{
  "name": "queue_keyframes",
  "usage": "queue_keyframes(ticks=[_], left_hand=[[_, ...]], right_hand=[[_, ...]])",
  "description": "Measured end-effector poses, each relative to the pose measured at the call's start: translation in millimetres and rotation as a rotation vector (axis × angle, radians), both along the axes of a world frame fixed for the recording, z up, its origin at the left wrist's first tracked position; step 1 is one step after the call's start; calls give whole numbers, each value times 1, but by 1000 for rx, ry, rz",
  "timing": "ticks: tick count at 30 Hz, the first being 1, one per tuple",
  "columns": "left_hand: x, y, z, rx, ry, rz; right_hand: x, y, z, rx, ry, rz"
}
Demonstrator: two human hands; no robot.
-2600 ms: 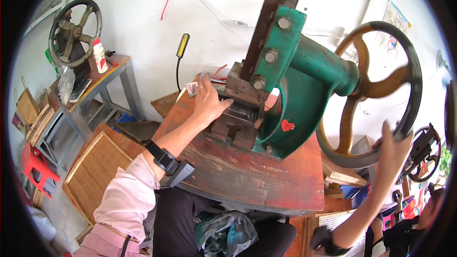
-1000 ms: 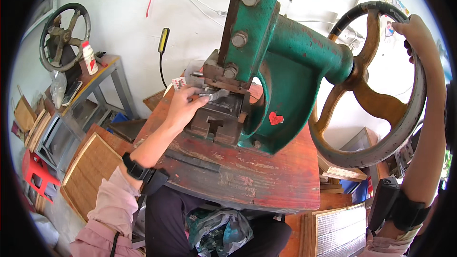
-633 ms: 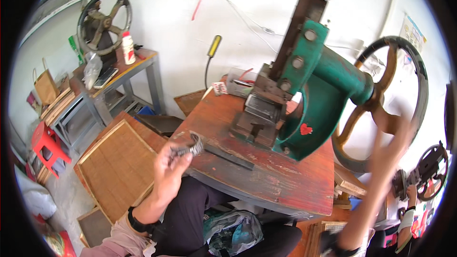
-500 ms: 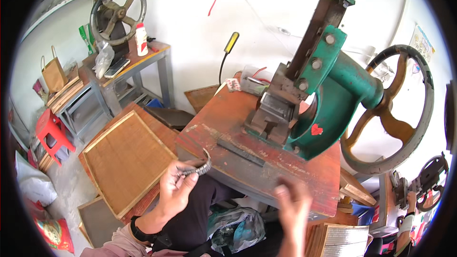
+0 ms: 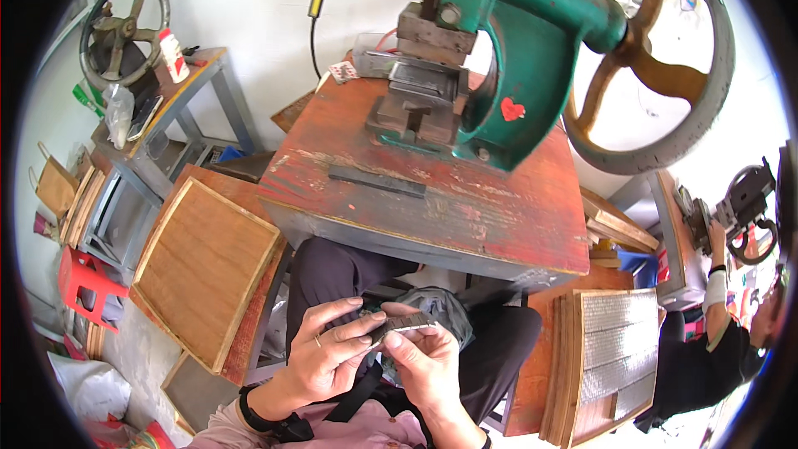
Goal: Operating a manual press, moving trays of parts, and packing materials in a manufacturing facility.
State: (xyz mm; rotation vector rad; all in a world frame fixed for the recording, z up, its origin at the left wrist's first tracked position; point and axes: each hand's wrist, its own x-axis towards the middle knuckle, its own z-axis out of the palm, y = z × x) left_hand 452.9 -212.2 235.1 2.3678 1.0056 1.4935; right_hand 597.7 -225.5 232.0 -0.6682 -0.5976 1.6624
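Above my lap, both hands are together on a metal linked band [image 5: 402, 325], grey and narrow like a watch bracelet. My left hand [image 5: 322, 363], ring on a finger, grips one end of it. The other end is pinched by my right hand [image 5: 426, 366], its thumb along the band. Fingers hide part of the links. Beyond them stands a red, worn wooden table [image 5: 332, 133] with a green hand press [image 5: 544, 75] bolted on top. A metal die block [image 5: 426, 83] sits under the press ram. On the tabletop nearer me lies a flat dark bar [image 5: 378, 181].
A shallow wooden tray [image 5: 199, 266] lies at my left. Stacked trays [image 5: 619, 328] with silvery strips stand at my right. The press handwheel [image 5: 721, 58] juts out right. Another person [image 5: 706, 333] works at a machine far right. A red stool [image 5: 83, 283] stands far left.
My right hand has come in from the right and taken hold of the band. My left hand has brought the band lower and to the right, over my lap. The view has tilted down.
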Motion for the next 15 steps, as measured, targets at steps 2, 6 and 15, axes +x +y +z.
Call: queue_keyframes(ticks=[2, 6, 15], left_hand=[[3, -4, -1, 5, 11, -11], [4, -9, 1, 15, 54, 0], [5, -10, -3, -63, 28, 0]], right_hand=[[4, -5, -1, 0, -6, -36], [12, -7, 2, -8, 20, -135], [19, -5, -13, -12, 15, -219]])
